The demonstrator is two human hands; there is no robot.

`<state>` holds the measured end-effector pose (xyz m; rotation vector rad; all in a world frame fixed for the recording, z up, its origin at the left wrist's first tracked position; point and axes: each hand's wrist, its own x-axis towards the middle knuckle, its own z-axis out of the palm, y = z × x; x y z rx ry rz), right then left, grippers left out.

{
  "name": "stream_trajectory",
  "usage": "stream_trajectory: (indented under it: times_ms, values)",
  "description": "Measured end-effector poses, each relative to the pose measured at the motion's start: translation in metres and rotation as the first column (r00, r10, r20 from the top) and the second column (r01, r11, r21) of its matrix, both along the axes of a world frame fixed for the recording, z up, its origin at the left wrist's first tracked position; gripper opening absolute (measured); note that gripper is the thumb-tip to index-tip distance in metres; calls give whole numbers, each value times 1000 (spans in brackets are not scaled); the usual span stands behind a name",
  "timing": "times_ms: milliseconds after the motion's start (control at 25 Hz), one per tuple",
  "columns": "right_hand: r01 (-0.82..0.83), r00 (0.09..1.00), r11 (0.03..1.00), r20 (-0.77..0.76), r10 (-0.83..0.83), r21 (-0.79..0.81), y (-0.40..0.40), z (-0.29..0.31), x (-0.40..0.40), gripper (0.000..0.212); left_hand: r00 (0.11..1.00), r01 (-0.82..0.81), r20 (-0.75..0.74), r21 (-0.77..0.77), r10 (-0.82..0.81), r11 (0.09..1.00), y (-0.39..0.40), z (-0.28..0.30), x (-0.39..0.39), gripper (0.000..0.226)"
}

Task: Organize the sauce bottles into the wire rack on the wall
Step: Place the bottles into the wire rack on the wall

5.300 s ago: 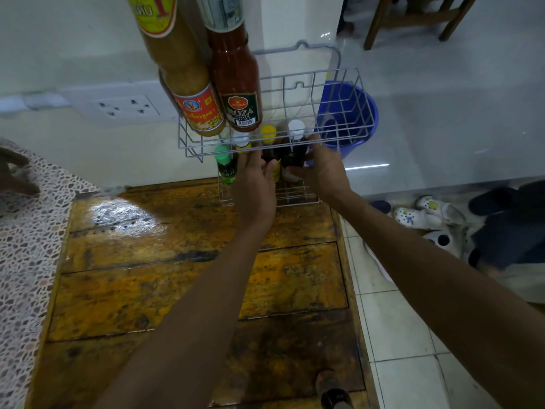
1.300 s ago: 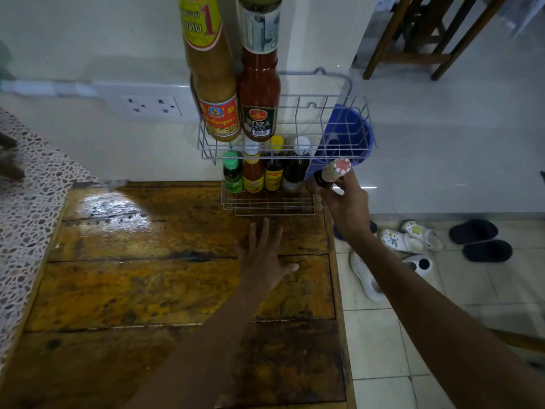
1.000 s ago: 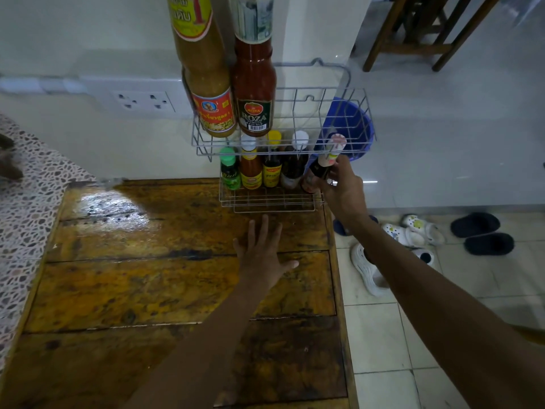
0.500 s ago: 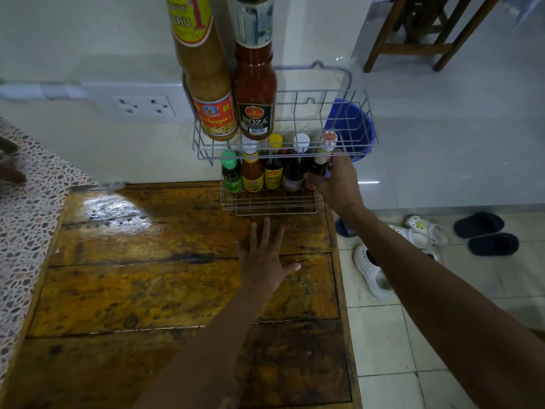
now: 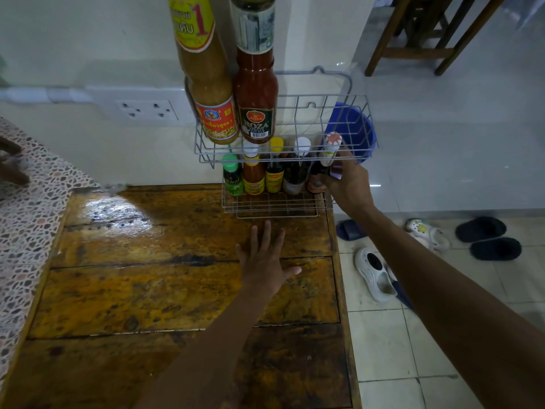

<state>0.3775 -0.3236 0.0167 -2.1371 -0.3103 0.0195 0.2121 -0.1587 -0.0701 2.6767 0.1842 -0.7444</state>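
One dark bottle (image 5: 320, 172) sits in our right hand (image 5: 349, 184), fingers closed around it, at the wire rack's (image 5: 274, 206) right end.

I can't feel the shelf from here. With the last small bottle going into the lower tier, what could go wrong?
The right hand holds the red-capped bottle at the lower tier's right end, close beside the white-capped bottle; a nudge might topple the row. Its cap sits near the upper basket's wires and could snag.

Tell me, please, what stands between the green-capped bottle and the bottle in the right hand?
Three small bottles, head view: white-capped red, yellow-capped and white-capped dark.
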Motion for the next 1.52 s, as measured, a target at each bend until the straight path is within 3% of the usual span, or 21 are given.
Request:
stream_trajectory:
  times_ms: [640, 960, 1520]
  values:
    - [25, 998, 998, 63, -22, -51, 9, -20, 1, 35, 1000, -5, 9, 18, 5, 1000, 0, 0, 0, 102]
    - [34, 999, 995, -18, -36, -89, 9, -15, 2, 34, 1000, -8, 12, 26, 8, 1000, 0, -2, -1, 102]
    - [33, 999, 997, -30, -35, -76, 9, -2, -7, 34, 1000, 6, 13, 56, -7, 998, 0, -3, -3, 101]
